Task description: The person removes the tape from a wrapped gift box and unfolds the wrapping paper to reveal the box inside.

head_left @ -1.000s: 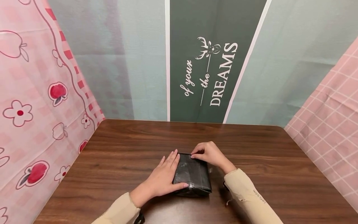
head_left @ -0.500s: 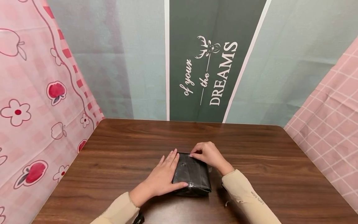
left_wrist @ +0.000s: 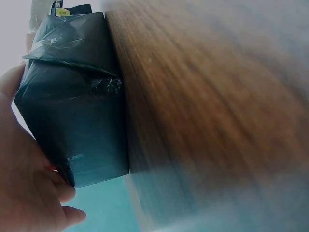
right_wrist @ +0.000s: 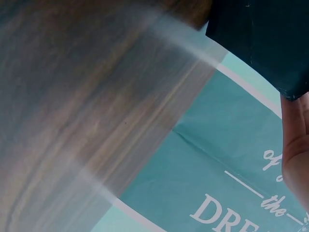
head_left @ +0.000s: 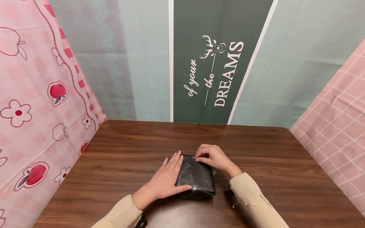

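A box-shaped parcel (head_left: 196, 177) wrapped in black plastic, shiny with clear tape, lies flat near the table's front middle. My left hand (head_left: 163, 182) rests along its left side, fingers straight, with the thumb across the near top edge. In the left wrist view, the parcel's near end (left_wrist: 77, 121) shows folded, creased plastic. At the far edge, my right hand (head_left: 215, 157) pinches at the wrapping between thumb and curled index finger. Exactly what bit it pinches is too small to tell. The right wrist view catches only a corner of the parcel (right_wrist: 260, 38) and part of that hand.
The dark wood-grain table (head_left: 128, 152) extends around the parcel. Behind it hangs a green cloth (head_left: 199, 95) with white lettering. Pink patterned cloths (head_left: 37, 126) close off the left and right sides. A small pale flap (head_left: 214, 173) sticks out at the parcel's right side.
Almost nothing differs. My right hand shifts very slightly at the parcel's far edge, still pinching there. My left hand and the parcel stay in place.
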The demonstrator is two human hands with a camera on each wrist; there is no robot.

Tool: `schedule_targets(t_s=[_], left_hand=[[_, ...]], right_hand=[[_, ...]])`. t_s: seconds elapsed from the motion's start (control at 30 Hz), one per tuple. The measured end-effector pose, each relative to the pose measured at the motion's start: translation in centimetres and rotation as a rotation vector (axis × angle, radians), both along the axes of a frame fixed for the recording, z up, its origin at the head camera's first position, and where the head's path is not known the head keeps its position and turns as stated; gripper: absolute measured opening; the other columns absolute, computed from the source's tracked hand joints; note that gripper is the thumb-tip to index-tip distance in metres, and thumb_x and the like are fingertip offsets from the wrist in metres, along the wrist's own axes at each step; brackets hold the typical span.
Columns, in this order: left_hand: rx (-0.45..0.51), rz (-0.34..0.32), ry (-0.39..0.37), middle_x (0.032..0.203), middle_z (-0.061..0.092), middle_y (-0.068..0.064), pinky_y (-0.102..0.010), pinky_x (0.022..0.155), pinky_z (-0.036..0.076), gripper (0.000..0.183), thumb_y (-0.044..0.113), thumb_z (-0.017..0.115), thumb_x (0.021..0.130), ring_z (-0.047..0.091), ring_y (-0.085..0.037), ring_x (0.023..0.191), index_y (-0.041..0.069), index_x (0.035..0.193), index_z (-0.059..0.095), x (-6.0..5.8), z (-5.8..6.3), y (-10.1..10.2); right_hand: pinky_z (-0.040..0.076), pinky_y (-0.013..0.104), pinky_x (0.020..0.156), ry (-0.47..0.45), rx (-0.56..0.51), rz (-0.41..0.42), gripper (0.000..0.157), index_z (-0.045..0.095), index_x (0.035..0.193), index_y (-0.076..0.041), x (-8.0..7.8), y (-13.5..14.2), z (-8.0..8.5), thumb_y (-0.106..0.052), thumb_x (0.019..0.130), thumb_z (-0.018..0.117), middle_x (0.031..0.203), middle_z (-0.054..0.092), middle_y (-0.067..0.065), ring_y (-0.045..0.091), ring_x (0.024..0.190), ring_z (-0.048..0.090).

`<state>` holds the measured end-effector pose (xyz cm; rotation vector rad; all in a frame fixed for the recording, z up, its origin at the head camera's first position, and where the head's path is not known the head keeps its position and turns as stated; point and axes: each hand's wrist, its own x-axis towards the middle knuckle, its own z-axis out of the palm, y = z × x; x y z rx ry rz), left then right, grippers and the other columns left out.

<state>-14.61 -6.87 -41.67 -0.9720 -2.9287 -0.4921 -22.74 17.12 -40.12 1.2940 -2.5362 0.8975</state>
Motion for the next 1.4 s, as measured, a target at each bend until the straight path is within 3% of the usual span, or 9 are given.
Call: schedule_targets(t_s=[0.23,0.67,0.87,1.03,1.2,1.4], left_hand=[[-0.007,0.003,-0.001,0.156,0.009,-0.017,-0.049,0.111,0.019,0.102,0.073,0.043,0.084,0.010,-0.027,0.143,-0.003,0.148,0.021,0.07,0.20,0.05],[0.000,-0.002,-0.001,0.156,0.009,-0.018,-0.050,0.110,0.019,0.102,0.073,0.043,0.084,0.011,-0.028,0.143,-0.003,0.148,0.020,-0.03,0.28,0.14],[0.001,0.000,-0.011,0.156,0.007,-0.016,-0.050,0.111,0.018,0.102,0.073,0.042,0.084,0.011,-0.028,0.143,-0.002,0.149,0.019,-0.07,0.34,0.12],[-0.001,0.005,-0.008,0.156,0.009,-0.018,-0.050,0.110,0.018,0.101,0.072,0.043,0.084,0.011,-0.028,0.143,-0.003,0.148,0.020,-0.05,0.27,0.07],[-0.005,0.006,-0.006,0.156,0.010,-0.018,-0.050,0.111,0.019,0.101,0.073,0.043,0.084,0.011,-0.027,0.143,-0.002,0.149,0.021,0.01,0.25,0.05],[0.011,0.005,-0.007,0.156,0.008,-0.016,-0.049,0.110,0.019,0.102,0.073,0.042,0.084,0.011,-0.026,0.143,-0.002,0.149,0.021,-0.06,0.28,0.06]], right_hand=[[0.048,0.027,0.067,0.101,0.099,-0.017,0.009,0.062,0.084,-0.022,0.31,-0.51,0.03,-0.017,0.088,0.067,0.096,0.057,-0.010,0.003,0.080,0.056],[0.046,0.027,0.070,0.082,0.107,-0.056,0.008,0.056,0.089,-0.018,0.55,-0.70,-0.36,-0.013,0.092,0.062,0.088,0.052,-0.009,0.004,0.077,0.051],[0.049,0.028,0.067,0.207,0.069,-0.004,0.010,0.063,0.086,-0.019,0.40,-0.43,-0.35,-0.013,0.085,0.071,0.089,0.059,-0.009,0.006,0.077,0.059],[0.050,0.027,0.066,0.279,0.082,-0.019,0.013,0.061,0.082,-0.019,0.40,-0.65,-0.41,-0.013,0.083,0.073,0.087,0.058,-0.010,0.004,0.078,0.058],[0.049,0.028,0.066,0.243,0.088,-0.034,0.012,0.060,0.086,-0.017,0.45,-0.73,-0.55,-0.011,0.085,0.070,0.088,0.058,-0.008,0.005,0.078,0.057],[0.050,0.026,0.071,0.093,-0.017,0.005,0.014,0.065,0.093,-0.013,0.27,-0.20,-0.61,-0.007,0.082,0.071,0.093,0.062,-0.007,0.007,0.080,0.060]])
